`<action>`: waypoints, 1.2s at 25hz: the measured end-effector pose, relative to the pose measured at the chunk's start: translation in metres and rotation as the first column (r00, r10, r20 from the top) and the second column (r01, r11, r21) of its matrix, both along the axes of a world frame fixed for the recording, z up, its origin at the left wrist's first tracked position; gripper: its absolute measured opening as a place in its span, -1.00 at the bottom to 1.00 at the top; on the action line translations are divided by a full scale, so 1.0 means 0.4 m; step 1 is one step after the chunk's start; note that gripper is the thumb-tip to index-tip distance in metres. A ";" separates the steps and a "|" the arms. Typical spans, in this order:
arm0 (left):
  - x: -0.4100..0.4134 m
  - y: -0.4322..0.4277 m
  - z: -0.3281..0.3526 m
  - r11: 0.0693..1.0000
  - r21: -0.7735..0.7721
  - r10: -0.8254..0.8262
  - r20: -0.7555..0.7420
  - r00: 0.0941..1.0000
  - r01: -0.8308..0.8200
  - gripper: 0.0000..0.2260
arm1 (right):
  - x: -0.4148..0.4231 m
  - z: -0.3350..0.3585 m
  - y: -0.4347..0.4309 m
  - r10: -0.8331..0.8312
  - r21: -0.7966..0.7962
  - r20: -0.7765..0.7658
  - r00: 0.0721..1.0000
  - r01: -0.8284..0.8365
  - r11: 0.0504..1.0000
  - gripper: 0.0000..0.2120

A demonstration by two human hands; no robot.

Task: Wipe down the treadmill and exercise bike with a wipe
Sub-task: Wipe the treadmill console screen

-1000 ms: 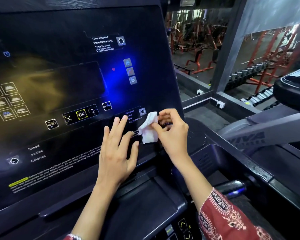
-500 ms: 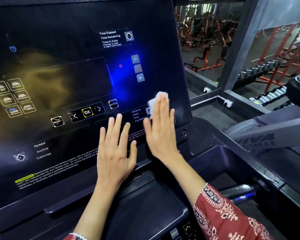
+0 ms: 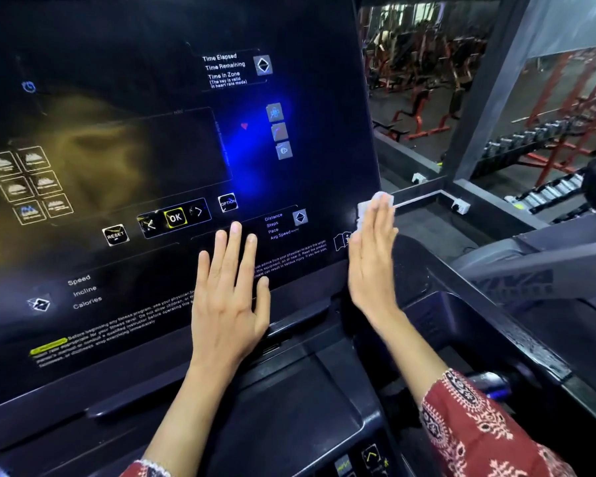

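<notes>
The treadmill's big black console screen [image 3: 152,139] fills the left and middle of the view, with lit icons and white text. My right hand [image 3: 370,259] lies flat with straight fingers at the screen's lower right edge and presses a small white wipe [image 3: 376,201] against it; the wipe shows above the fingertips and the rest is hidden under the hand. My left hand [image 3: 229,290] rests flat on the lower screen, fingers spread, just below the OK and OPTION buttons.
Below the screen runs the dark console tray [image 3: 289,407] with small buttons at the bottom. A second treadmill's arm [image 3: 530,266] stands to the right. Behind a grey pillar [image 3: 489,98] are dumbbell racks [image 3: 544,187] and red gym benches [image 3: 424,111].
My right hand went from pinching the wipe to pressing it flat, then slid right with it to the screen's right edge. My left hand stayed flat on the lower screen.
</notes>
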State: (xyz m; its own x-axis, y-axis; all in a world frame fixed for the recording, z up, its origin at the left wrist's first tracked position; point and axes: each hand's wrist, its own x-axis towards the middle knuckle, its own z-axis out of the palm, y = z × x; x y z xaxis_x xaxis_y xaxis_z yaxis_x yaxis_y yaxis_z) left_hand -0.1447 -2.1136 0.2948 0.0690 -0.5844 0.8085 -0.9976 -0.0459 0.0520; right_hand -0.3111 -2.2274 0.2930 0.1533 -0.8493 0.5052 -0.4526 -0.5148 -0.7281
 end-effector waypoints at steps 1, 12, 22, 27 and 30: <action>0.000 0.000 0.000 1.000 0.003 0.003 0.009 1.000 -0.003 -0.53 | 0.030 0.010 0.038 0.063 -0.044 -0.059 0.996 -0.066 0.997 -0.57; -0.001 0.003 -0.007 1.000 0.012 0.013 0.027 1.000 -0.013 -0.54 | -0.056 -0.124 0.079 0.343 -0.072 -0.304 0.889 -0.381 0.922 -0.53; -0.004 0.000 0.000 0.999 0.018 0.028 0.039 0.999 -0.029 -0.53 | -0.014 -0.080 0.058 0.288 -0.256 -0.356 0.889 -0.389 0.885 -0.54; 0.001 -0.020 0.039 0.999 0.018 0.045 0.045 0.998 -0.046 -0.52 | -0.004 -0.032 -0.035 0.020 -0.122 -0.108 0.994 -0.033 0.992 -0.49; 0.014 -0.046 0.079 0.997 -0.014 0.081 0.039 0.996 -0.080 -0.52 | 0.084 0.011 0.004 0.053 -0.300 -0.202 0.978 -0.114 0.947 -0.46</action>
